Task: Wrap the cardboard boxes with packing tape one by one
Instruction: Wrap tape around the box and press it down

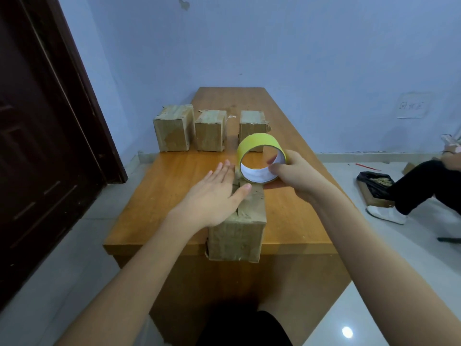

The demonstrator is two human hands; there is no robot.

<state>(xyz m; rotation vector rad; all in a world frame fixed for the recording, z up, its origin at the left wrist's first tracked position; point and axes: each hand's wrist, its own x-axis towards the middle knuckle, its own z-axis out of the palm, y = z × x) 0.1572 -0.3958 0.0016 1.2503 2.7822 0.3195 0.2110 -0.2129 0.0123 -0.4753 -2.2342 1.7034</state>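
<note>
A cardboard box (pixel 237 236) stands at the near edge of the wooden table (pixel 159 196). My left hand (pixel 212 196) lies flat, fingers spread, on the left part of the box's top. My right hand (pixel 296 173) grips a yellow roll of packing tape (pixel 259 146) with a white core, held on edge just above the far end of that box. Three more cardboard boxes stand in a row farther back: one at the left (pixel 174 128), one in the middle (pixel 210 131) and one at the right (pixel 252 123), partly hidden behind the roll.
A dark wooden door (pixel 45 136) fills the left side. Another person's legs and white shoe (pixel 386 213) are on the floor at the right, beside a black bag on a low box (pixel 374 186). A blue wall lies behind the table.
</note>
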